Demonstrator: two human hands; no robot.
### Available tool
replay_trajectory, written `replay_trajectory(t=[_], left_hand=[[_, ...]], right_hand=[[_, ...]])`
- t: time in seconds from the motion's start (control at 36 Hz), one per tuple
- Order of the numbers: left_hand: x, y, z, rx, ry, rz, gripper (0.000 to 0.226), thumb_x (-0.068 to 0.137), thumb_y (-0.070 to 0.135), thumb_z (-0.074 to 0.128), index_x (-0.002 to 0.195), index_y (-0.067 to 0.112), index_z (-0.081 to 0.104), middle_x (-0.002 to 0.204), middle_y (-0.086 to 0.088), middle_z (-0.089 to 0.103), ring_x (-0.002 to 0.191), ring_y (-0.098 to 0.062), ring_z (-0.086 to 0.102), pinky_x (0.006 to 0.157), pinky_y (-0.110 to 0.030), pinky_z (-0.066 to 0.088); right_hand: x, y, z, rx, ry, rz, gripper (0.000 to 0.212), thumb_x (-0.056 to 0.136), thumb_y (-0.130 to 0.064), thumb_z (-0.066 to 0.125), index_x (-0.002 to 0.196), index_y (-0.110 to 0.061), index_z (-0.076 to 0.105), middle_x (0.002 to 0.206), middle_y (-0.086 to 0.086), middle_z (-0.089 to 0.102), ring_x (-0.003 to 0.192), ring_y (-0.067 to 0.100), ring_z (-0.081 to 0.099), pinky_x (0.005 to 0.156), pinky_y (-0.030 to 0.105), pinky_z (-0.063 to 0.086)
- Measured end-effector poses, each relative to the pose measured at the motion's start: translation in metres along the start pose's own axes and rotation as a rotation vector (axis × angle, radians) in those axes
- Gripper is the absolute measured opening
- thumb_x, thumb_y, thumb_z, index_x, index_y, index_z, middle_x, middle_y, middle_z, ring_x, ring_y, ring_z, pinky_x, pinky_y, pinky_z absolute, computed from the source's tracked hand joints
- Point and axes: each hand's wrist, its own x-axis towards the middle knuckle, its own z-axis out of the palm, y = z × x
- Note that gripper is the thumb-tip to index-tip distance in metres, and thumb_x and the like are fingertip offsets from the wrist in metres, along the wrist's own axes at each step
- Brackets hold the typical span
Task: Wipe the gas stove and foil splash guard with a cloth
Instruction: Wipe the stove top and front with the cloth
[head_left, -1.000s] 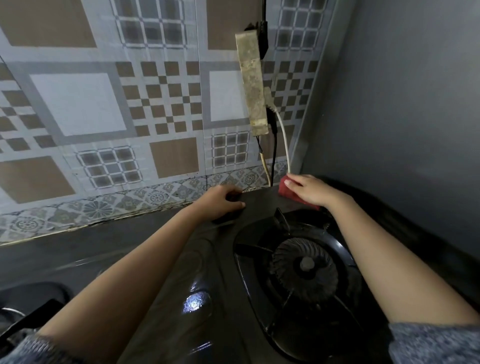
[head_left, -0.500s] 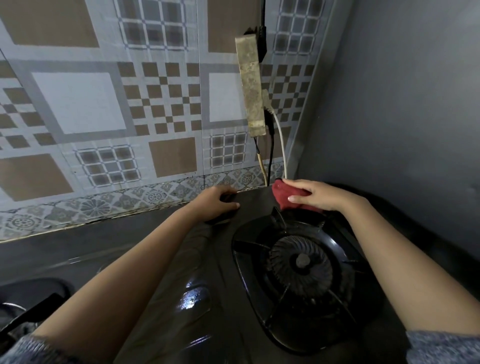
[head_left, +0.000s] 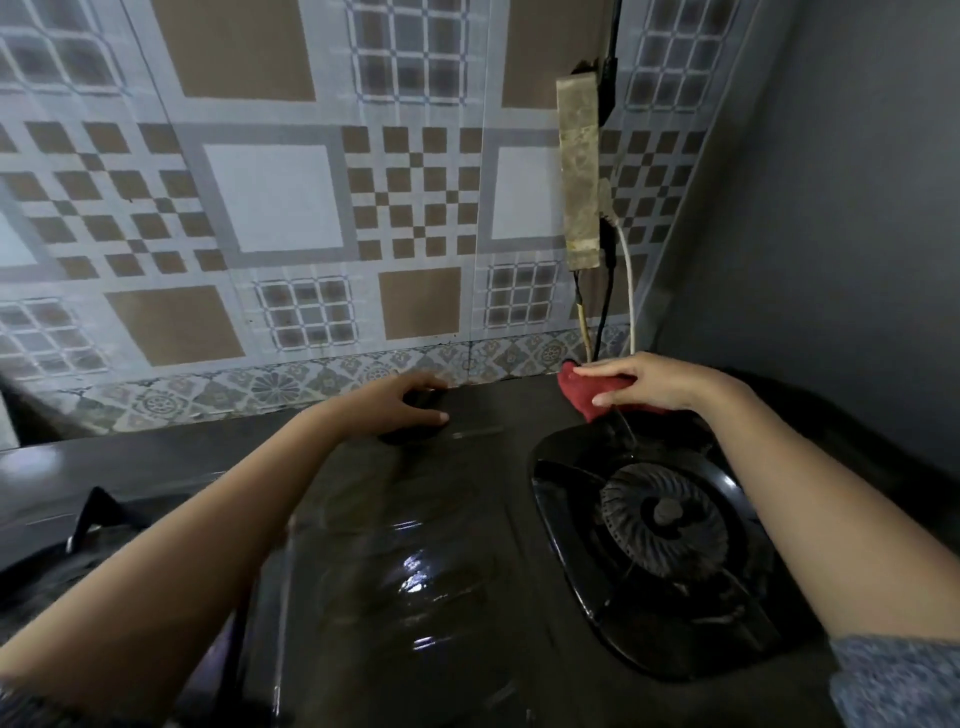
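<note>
A black gas stove (head_left: 415, 545) fills the lower view, with its right burner (head_left: 665, 519) under a pan support. My right hand (head_left: 654, 382) presses a red cloth (head_left: 584, 397) onto the stove's back right corner, just below the hanging cables. My left hand (head_left: 400, 402) is curled over the stove's back edge near the middle. Behind the stove, the patterned splash guard (head_left: 270, 208) covers the wall.
A grimy power strip (head_left: 579, 171) hangs on the wall above the cloth, with cables (head_left: 602, 317) running down to the counter. A plain grey wall (head_left: 831, 234) closes the right side. Part of the left burner's grate (head_left: 98, 509) shows at the left.
My right hand has slid the red cloth a little to the left along the stove's back edge, and more of the cloth shows. My left hand has kept its hold.
</note>
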Motion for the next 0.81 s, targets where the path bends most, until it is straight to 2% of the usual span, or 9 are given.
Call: replay_trajectory(t=[0.14,0.25,0.39,0.5,0.61,0.69,0.81], left_hand=[[-0.025,-0.025,-0.015,0.021,-0.013,-0.018,0.059,0.086,0.042,0.059,0.139,0.032,0.035,0.142,0.0,0.042,0.126,-0.021,0.043,0.106,-0.039,0.032],[-0.044,-0.046,-0.026,0.071,-0.015,-0.015,0.06,0.085,0.044,0.059,0.139,0.03,0.036,0.142,0.001,0.042,0.123,-0.019,0.044,0.101,-0.031,0.034],[-0.067,-0.067,-0.037,0.078,-0.005,-0.012,0.062,0.085,0.04,0.062,0.14,0.028,0.037,0.142,0.004,0.041,0.13,-0.017,0.04,0.103,-0.025,0.029],[-0.082,-0.08,-0.045,0.096,-0.023,-0.021,0.064,0.086,0.039,0.061,0.142,0.028,0.033,0.145,0.002,0.039,0.13,-0.018,0.039,0.101,-0.025,0.028],[-0.093,-0.094,-0.053,0.105,-0.047,0.004,0.059,0.088,0.033,0.059,0.141,0.023,0.034,0.141,0.0,0.042,0.122,-0.015,0.043,0.094,-0.021,0.028],[-0.1,-0.112,-0.061,0.092,-0.074,0.0,0.062,0.088,0.038,0.059,0.143,0.027,0.032,0.143,0.0,0.041,0.123,-0.018,0.043,0.101,-0.029,0.032],[-0.108,-0.135,-0.073,0.127,-0.098,-0.006,0.067,0.086,0.045,0.057,0.145,0.029,0.028,0.149,0.004,0.033,0.133,-0.019,0.036,0.111,-0.036,0.028]], right_hand=[[0.008,-0.034,0.011,-0.076,-0.052,-0.017,0.054,0.082,-0.026,0.068,0.131,-0.037,0.049,0.146,-0.008,0.038,0.132,0.018,0.037,0.101,0.025,0.028],[0.014,-0.057,0.026,-0.146,-0.065,-0.047,0.054,0.08,-0.034,0.069,0.128,-0.046,0.047,0.149,-0.012,0.034,0.131,0.018,0.037,0.107,0.032,0.03],[0.014,-0.085,0.053,-0.11,-0.087,-0.106,0.055,0.083,-0.028,0.067,0.133,-0.039,0.046,0.15,-0.015,0.031,0.137,0.016,0.031,0.114,0.034,0.02],[0.011,-0.108,0.079,-0.104,-0.081,-0.136,0.054,0.088,-0.025,0.062,0.137,-0.033,0.041,0.151,-0.013,0.028,0.138,0.014,0.028,0.111,0.028,0.018],[0.007,-0.123,0.106,-0.178,0.03,-0.091,0.053,0.093,-0.033,0.053,0.142,-0.034,0.032,0.154,-0.012,0.022,0.142,0.016,0.02,0.118,0.038,0.013],[-0.001,-0.133,0.126,-0.298,0.152,0.012,0.051,0.095,-0.045,0.04,0.143,-0.039,0.026,0.155,-0.013,0.019,0.142,0.023,0.02,0.115,0.048,0.018],[-0.015,-0.152,0.157,-0.343,0.294,0.179,0.049,0.098,-0.046,0.026,0.145,-0.039,0.019,0.156,-0.01,0.019,0.139,0.03,0.022,0.11,0.046,0.024]])
